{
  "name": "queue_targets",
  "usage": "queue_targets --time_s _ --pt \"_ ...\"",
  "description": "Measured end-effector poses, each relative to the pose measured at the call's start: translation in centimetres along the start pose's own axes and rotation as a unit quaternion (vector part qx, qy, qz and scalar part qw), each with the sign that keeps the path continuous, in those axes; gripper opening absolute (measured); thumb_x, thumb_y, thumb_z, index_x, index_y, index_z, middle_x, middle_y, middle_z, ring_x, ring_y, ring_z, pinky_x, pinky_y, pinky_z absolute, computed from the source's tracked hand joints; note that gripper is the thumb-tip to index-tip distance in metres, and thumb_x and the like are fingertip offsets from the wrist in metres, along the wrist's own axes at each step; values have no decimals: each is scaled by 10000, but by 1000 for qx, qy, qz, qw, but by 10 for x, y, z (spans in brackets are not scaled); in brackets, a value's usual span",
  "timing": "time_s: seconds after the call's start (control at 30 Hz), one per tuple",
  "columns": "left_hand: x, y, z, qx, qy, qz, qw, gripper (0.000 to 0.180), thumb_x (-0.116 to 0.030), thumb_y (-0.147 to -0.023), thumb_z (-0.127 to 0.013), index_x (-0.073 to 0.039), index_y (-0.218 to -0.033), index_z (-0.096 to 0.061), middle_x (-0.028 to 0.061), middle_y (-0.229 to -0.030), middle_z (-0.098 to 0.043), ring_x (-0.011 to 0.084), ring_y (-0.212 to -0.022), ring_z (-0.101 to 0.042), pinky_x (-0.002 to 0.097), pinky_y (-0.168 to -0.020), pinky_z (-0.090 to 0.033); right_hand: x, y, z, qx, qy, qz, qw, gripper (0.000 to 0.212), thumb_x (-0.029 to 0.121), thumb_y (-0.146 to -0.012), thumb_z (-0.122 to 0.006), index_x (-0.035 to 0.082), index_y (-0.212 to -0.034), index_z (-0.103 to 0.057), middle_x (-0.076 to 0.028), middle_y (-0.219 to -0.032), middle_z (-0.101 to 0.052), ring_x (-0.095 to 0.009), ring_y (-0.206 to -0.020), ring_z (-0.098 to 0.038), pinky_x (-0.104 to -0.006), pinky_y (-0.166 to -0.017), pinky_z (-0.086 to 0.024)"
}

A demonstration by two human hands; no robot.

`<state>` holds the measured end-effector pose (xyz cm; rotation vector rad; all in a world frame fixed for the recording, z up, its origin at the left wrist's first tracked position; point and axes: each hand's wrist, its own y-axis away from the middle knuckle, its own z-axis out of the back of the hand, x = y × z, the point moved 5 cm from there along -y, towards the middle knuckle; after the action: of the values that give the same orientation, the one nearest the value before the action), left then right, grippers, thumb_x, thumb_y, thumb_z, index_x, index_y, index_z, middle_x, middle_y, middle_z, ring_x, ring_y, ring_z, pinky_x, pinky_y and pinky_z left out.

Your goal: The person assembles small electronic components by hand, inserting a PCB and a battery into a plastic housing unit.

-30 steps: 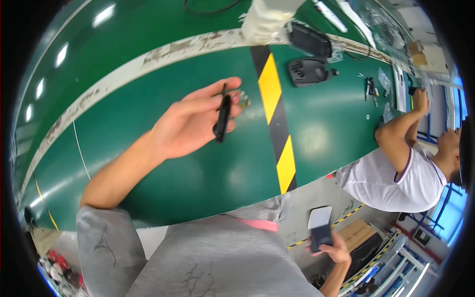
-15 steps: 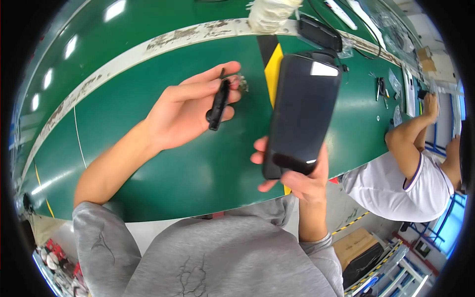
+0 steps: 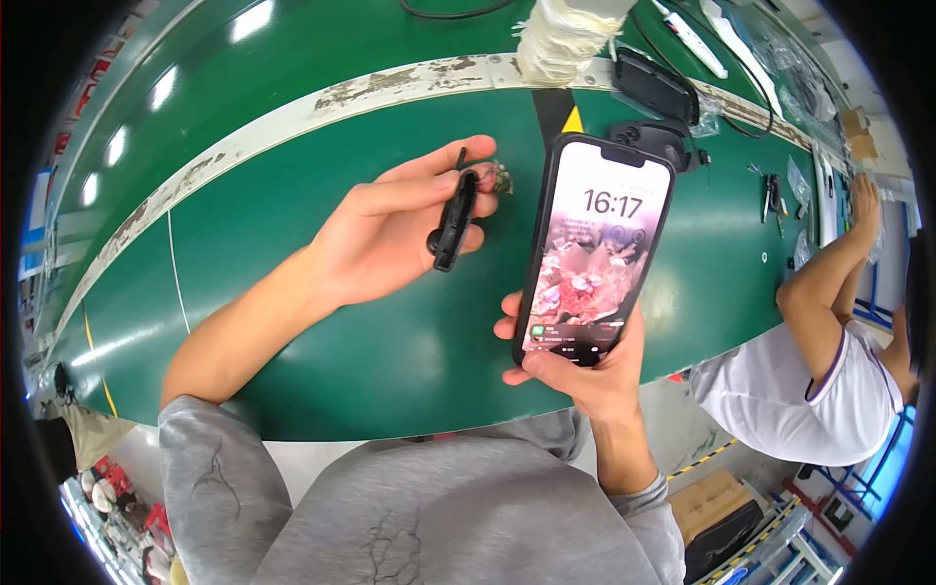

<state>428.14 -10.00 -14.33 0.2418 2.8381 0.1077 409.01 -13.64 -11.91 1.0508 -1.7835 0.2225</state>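
Smartphone (image 3: 597,244), screen lit, in R hand (image 3: 603,378): grip closed round its lower end, thumb at bottom L corner. Long axis runs fwd from palm, top tipped slightly R. L hand (image 3: 375,244), apart on phone's L, is part-open, thumb pinning slim black plastic housing (image 3: 454,226) approx parallel to phone; small wired bits (image 3: 501,179) by fingertips. Beyond: green bench (image 3: 331,356), blk/yel tape (image 3: 572,121), black moulded unit (image 3: 665,146) partly behind phone, co-worker (image 3: 780,400) far R.
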Motion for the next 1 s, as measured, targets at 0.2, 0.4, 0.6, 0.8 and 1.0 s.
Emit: queue_targets --time_s 0.2,0.4,0.6,0.8,1.0 --pt "0 0 3 3 -1 5 1000 465 -110 -946 -575 -12 -1362 -391 103 -1149 -549 182 -1013 -548 314 -802 -460 -5 -1 -3 27 12 -23 999 653 -196 -770 -627 -56 -1349 -359 -287 -1143 -628 -342 -1019 -682 -414 -705 -651" --pt "-1 1 3 -14 -26 9 1000 495 -115 -929 -588 -10 -1369 -387 98 -1156 -548 176 -986 -550 322 -796 -450 -7 -5 -5 14 -2 -18 1000 608 -173 -758 -650 -98 -1314 -418 -297 -1130 -634 -353 -1004 -687 -421 -678 -655" --pt "0 3 7 -7 -11 20 1000 475 -110 -931 -583 -26 -1366 -410 80 -1181 -531 144 -987 -532 302 -746 -417 -9 -6 -5 47 -19 -10 999 653 -153 -767 -654 -90 -1352 -372 -311 -1161 -614 -364 -1033 -675 -431 -691 -653" --pt "1 2 5 -10 -13 18 1000 469 -108 -937 -574 -28 -1368 -409 85 -1189 -532 147 -986 -535 315 -751 -423 -7 -5 -5 46 -18 -14 999 665 -154 -771 -644 -83 -1365 -352 -314 -1167 -610 -371 -1039 -672 -435 -698 -650" --pt "0 2 5 -19 -19 16 1000 458 -103 -938 -566 -30 -1364 -416 84 -1208 -530 150 -996 -541 316 -755 -432 -7 -6 -5 52 -33 -16 998 689 -149 -767 -646 -74 -1378 -338 -314 -1175 -607 -369 -1046 -669 -428 -703 -648"
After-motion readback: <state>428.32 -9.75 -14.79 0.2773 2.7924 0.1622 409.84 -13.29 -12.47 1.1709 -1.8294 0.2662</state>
